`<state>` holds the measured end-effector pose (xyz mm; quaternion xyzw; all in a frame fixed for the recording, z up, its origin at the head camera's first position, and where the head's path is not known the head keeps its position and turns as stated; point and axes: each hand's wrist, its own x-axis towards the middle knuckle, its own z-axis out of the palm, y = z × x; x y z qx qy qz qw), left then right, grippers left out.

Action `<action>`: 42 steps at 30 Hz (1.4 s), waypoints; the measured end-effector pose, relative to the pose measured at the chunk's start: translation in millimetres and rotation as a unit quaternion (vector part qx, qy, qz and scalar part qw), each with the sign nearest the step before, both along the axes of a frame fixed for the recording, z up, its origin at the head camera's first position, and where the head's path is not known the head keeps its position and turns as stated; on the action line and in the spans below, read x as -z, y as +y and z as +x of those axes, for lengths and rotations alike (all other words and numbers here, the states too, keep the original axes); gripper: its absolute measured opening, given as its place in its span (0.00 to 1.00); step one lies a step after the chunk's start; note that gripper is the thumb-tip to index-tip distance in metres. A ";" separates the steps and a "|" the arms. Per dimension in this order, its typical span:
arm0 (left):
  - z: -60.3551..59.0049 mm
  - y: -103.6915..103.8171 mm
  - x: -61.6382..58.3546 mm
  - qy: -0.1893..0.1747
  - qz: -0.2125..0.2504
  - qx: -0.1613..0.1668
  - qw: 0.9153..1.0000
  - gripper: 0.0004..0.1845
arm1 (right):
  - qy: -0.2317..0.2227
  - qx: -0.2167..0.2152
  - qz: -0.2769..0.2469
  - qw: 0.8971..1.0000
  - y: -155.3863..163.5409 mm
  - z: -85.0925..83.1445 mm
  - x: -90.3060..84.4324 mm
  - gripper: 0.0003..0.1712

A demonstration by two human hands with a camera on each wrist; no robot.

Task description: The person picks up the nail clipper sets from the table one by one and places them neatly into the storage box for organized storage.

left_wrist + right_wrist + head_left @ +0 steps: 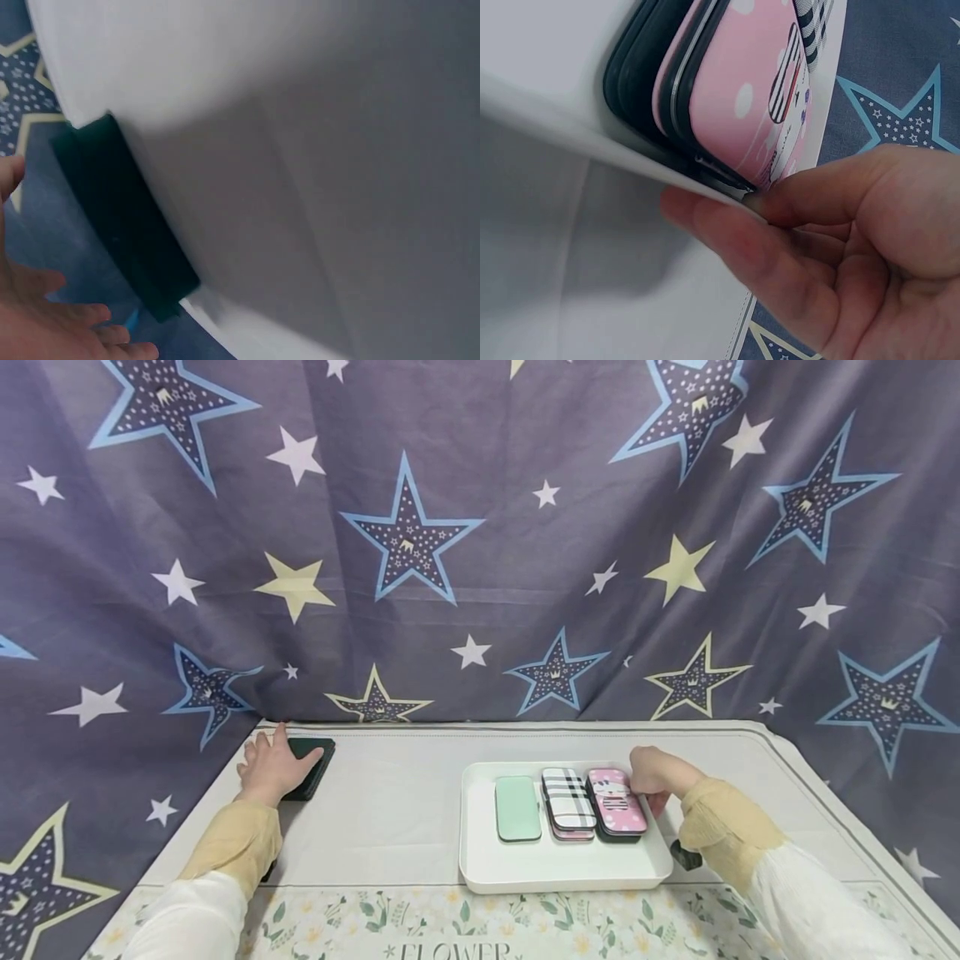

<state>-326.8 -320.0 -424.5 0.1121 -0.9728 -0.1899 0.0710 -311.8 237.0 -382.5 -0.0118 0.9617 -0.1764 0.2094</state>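
Observation:
My left hand [272,770] is at the table's far left corner, fingers spread beside a dark green block-shaped stack or case [324,767]. In the left wrist view, its fingers lie apart from this dark green item [126,217]. My right hand [662,774] pinches the right wall of a white tray [480,862], thumb inside and fingers outside in the right wrist view. Just inside that wall lies a pink cat-patterned case [619,806] on top of a dark one. Left of it are a plaid case [568,795] stacked on a pinkish one, and a mint-green case [517,810].
A small black object [686,857] is partly hidden by the right sleeve, outside the tray. A star-patterned curtain [465,602] hangs behind the white tabletop [390,810]. Along the near side runs a floral printed strip [337,914].

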 end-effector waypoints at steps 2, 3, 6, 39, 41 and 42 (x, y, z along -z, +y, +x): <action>0.8 -2.5 1.0 -0.018 0.002 -0.012 1.000 0.50 | 0.000 -0.001 0.000 1.000 0.2 0.3 0.2 0.16; 0.9 -3.4 1.5 -0.031 0.001 -0.017 0.999 0.51 | -0.001 0.000 0.000 1.000 0.1 0.4 0.2 0.15; 1.4 -4.6 2.0 -0.074 -0.003 -0.030 0.997 0.54 | -0.002 0.001 0.001 1.000 -0.4 0.4 -0.1 0.15; -7.5 -5.2 -6.0 -0.084 0.042 -0.084 0.992 0.55 | 0.009 -0.007 -0.001 1.000 0.5 -0.4 -0.1 0.17; -7.2 -4.8 -7.4 -0.080 0.042 -0.082 0.993 0.55 | 0.007 -0.005 -0.001 1.000 0.7 -1.2 0.3 0.17; -7.1 -4.7 -7.9 -0.077 0.041 -0.079 0.993 0.55 | 0.007 -0.005 0.000 1.000 0.9 -1.7 0.7 0.17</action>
